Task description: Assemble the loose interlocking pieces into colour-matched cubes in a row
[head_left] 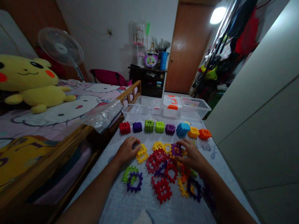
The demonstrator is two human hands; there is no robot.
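A heap of flat waffle-shaped plastic tiles [163, 169] in red, yellow, purple, green and orange lies on a pale cloth-covered surface [130, 205]. My left hand [127, 150] rests with curled fingers on a yellow tile [141, 153] at the heap's left edge. My right hand [191, 155] pinches a purple tile [176, 150] at the heap's upper right. Beyond the heap stands a row of assembled cubes: red [124, 127], purple [137, 126], green [149, 125], blue [182, 129], orange [205, 133] and others.
Clear plastic boxes [195, 109], one with an orange-handled lid [172, 105], stand behind the cubes. A bed with a yellow plush toy [32, 82] and a fan [61, 47] is at the left. A pale wall panel [261, 118] runs along the right. A crumpled clear bag [102, 115] overhangs the bed rail.
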